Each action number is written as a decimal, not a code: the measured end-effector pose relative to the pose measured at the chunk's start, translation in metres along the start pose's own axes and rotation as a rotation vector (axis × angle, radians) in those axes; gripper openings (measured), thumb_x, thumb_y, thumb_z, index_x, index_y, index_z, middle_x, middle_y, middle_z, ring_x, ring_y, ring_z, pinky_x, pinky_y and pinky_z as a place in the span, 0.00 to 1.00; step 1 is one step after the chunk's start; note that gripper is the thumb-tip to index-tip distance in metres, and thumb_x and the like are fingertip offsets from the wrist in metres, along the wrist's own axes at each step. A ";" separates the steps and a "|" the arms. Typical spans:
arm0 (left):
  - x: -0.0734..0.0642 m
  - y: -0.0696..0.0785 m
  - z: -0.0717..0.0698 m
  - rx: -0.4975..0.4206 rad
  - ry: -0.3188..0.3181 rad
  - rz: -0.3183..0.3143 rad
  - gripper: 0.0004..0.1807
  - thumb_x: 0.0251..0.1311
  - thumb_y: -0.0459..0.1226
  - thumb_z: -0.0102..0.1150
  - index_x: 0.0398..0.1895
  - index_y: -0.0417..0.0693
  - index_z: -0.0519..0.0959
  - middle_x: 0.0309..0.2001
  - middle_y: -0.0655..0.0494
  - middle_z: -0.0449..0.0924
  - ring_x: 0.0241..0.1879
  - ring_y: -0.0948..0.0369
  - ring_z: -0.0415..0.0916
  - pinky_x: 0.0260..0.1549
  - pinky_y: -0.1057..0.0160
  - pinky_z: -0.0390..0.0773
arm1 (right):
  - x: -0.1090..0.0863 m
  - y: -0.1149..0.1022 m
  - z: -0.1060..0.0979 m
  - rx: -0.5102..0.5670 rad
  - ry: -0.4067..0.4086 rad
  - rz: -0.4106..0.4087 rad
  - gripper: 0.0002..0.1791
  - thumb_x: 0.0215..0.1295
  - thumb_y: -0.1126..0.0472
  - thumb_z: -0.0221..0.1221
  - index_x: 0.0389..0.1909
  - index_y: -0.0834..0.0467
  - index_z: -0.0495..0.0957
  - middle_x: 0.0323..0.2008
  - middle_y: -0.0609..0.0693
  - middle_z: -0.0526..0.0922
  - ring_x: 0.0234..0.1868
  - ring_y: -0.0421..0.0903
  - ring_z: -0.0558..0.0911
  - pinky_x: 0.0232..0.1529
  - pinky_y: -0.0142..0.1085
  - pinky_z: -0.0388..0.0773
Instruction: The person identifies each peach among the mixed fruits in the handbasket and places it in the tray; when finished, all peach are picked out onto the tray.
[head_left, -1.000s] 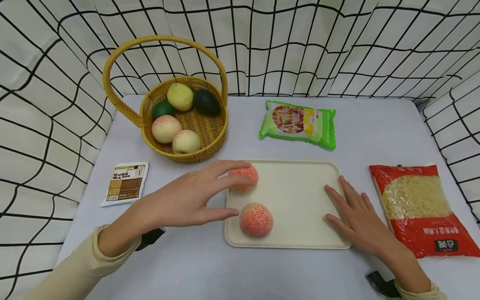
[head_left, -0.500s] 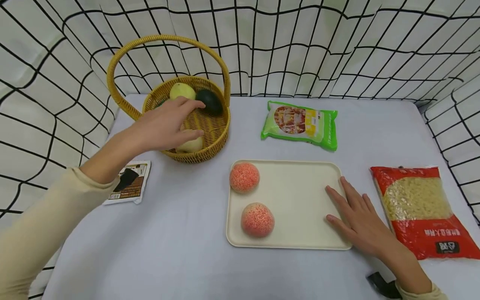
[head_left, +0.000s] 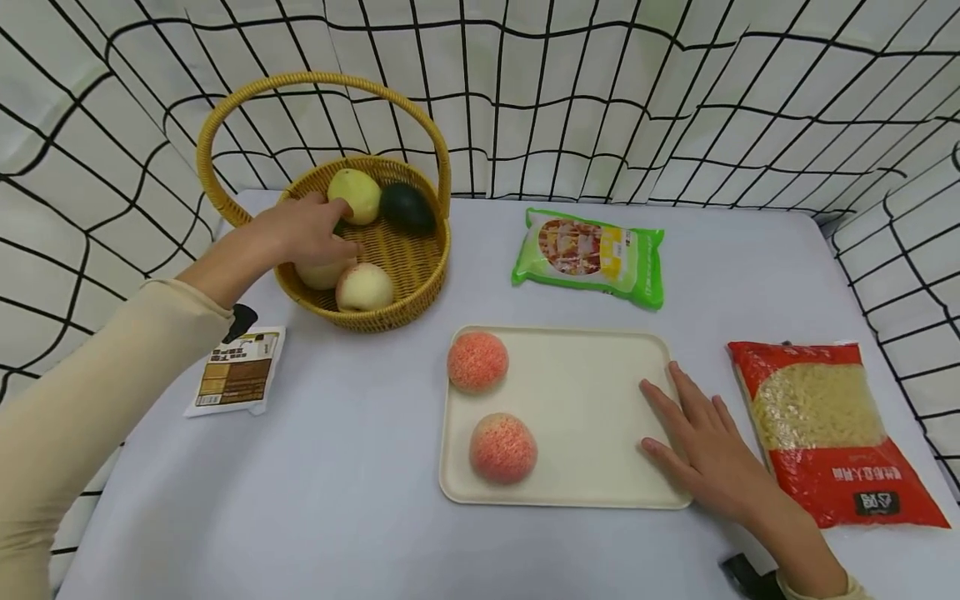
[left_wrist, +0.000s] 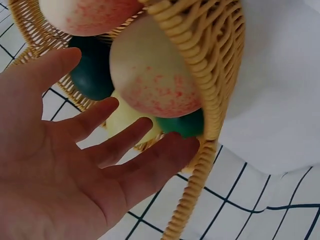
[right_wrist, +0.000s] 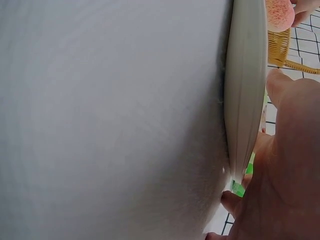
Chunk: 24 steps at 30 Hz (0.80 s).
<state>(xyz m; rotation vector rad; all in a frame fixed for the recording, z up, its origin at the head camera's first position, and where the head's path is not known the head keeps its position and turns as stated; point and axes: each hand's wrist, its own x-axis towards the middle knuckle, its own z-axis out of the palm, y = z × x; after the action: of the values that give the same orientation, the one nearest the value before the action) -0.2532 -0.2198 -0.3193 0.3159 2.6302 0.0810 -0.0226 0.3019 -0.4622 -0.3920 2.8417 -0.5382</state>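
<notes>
My left hand (head_left: 300, 229) reaches over the left side of a yellow wicker basket (head_left: 423, 287), its spread fingers around a pale, red-speckled peach (left_wrist: 155, 70). A second pale peach (head_left: 364, 287) lies beside that one. Further back in the basket are a yellow-green pear-like fruit (head_left: 355, 197) and a dark green avocado-like fruit (head_left: 407, 208). A brighter green fruit (left_wrist: 185, 124) shows in the left wrist view; the hand hides it in the head view. My right hand (head_left: 708, 454) rests with straight fingers on the right edge of a cream tray (head_left: 592, 417).
Two pink speckled peaches, one at the back (head_left: 477, 362) and one in front (head_left: 503, 448), lie on the tray's left side. A green food packet (head_left: 588, 257), a red pasta bag (head_left: 832, 433) and a small brown-white packet (head_left: 238, 371) surround it. Black mesh stands behind the table.
My left hand has left the peach at the tray's back left and moved up and left into the basket, now over its left-hand peach. My right hand stays at the tray edge.
</notes>
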 end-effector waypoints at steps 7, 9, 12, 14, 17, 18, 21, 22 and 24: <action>0.007 -0.009 0.008 -0.008 0.008 0.049 0.37 0.76 0.50 0.50 0.75 0.31 0.64 0.73 0.22 0.61 0.70 0.26 0.66 0.69 0.28 0.67 | -0.002 -0.002 0.002 0.001 -0.003 0.005 0.46 0.75 0.37 0.57 0.87 0.38 0.48 0.89 0.57 0.39 0.85 0.66 0.49 0.82 0.72 0.40; 0.008 -0.011 0.010 -0.010 0.015 0.068 0.35 0.76 0.51 0.50 0.73 0.32 0.67 0.72 0.23 0.64 0.69 0.28 0.68 0.68 0.29 0.68 | -0.001 -0.002 0.001 -0.003 -0.004 0.005 0.46 0.75 0.37 0.57 0.87 0.39 0.48 0.89 0.57 0.38 0.85 0.66 0.49 0.82 0.72 0.41; 0.009 -0.011 0.012 -0.010 0.009 0.087 0.34 0.77 0.52 0.45 0.72 0.34 0.69 0.70 0.25 0.67 0.67 0.31 0.70 0.67 0.30 0.69 | 0.000 -0.001 0.000 -0.010 -0.004 0.003 0.46 0.75 0.37 0.57 0.87 0.39 0.48 0.89 0.57 0.39 0.85 0.67 0.49 0.82 0.72 0.41; 0.010 -0.010 0.015 -0.010 0.002 0.093 0.35 0.79 0.54 0.41 0.72 0.35 0.70 0.70 0.26 0.69 0.68 0.32 0.71 0.67 0.30 0.70 | 0.000 -0.001 0.000 -0.012 -0.002 0.002 0.46 0.75 0.37 0.57 0.87 0.40 0.49 0.89 0.57 0.39 0.85 0.67 0.50 0.82 0.72 0.41; 0.012 -0.008 0.020 0.006 -0.015 0.092 0.39 0.81 0.59 0.32 0.74 0.36 0.70 0.71 0.26 0.70 0.71 0.33 0.69 0.69 0.31 0.69 | 0.000 -0.001 0.001 -0.009 -0.001 0.003 0.46 0.75 0.37 0.58 0.87 0.40 0.49 0.89 0.57 0.39 0.85 0.67 0.50 0.82 0.72 0.41; 0.012 -0.007 0.021 0.006 -0.020 0.092 0.40 0.81 0.60 0.31 0.74 0.36 0.71 0.72 0.26 0.70 0.72 0.33 0.68 0.69 0.31 0.69 | 0.000 -0.001 0.001 -0.007 -0.001 0.003 0.46 0.75 0.37 0.58 0.87 0.40 0.49 0.89 0.58 0.39 0.85 0.67 0.50 0.82 0.72 0.41; 0.014 -0.005 0.025 0.010 -0.044 0.087 0.45 0.81 0.64 0.26 0.77 0.37 0.68 0.75 0.25 0.66 0.75 0.32 0.63 0.71 0.30 0.66 | -0.001 -0.001 0.002 -0.005 0.002 0.001 0.45 0.75 0.38 0.58 0.87 0.40 0.49 0.89 0.57 0.39 0.85 0.67 0.50 0.82 0.72 0.41; 0.015 -0.004 0.026 0.010 -0.052 0.082 0.46 0.80 0.65 0.25 0.78 0.37 0.67 0.75 0.25 0.64 0.76 0.32 0.61 0.72 0.29 0.64 | -0.001 -0.001 0.002 -0.005 0.004 -0.001 0.45 0.75 0.38 0.57 0.87 0.40 0.49 0.89 0.57 0.39 0.85 0.67 0.50 0.82 0.72 0.41; 0.017 -0.002 0.027 0.007 -0.074 0.069 0.50 0.78 0.68 0.22 0.81 0.37 0.64 0.78 0.25 0.61 0.78 0.31 0.57 0.74 0.28 0.60 | -0.001 -0.001 0.002 -0.004 0.004 -0.004 0.45 0.76 0.38 0.57 0.87 0.40 0.49 0.89 0.57 0.38 0.85 0.68 0.50 0.82 0.71 0.40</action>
<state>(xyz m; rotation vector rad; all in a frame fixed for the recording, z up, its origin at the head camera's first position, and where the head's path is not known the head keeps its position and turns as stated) -0.2554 -0.2178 -0.3517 0.4037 2.5473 0.0819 -0.0208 0.3003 -0.4633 -0.3983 2.8469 -0.5349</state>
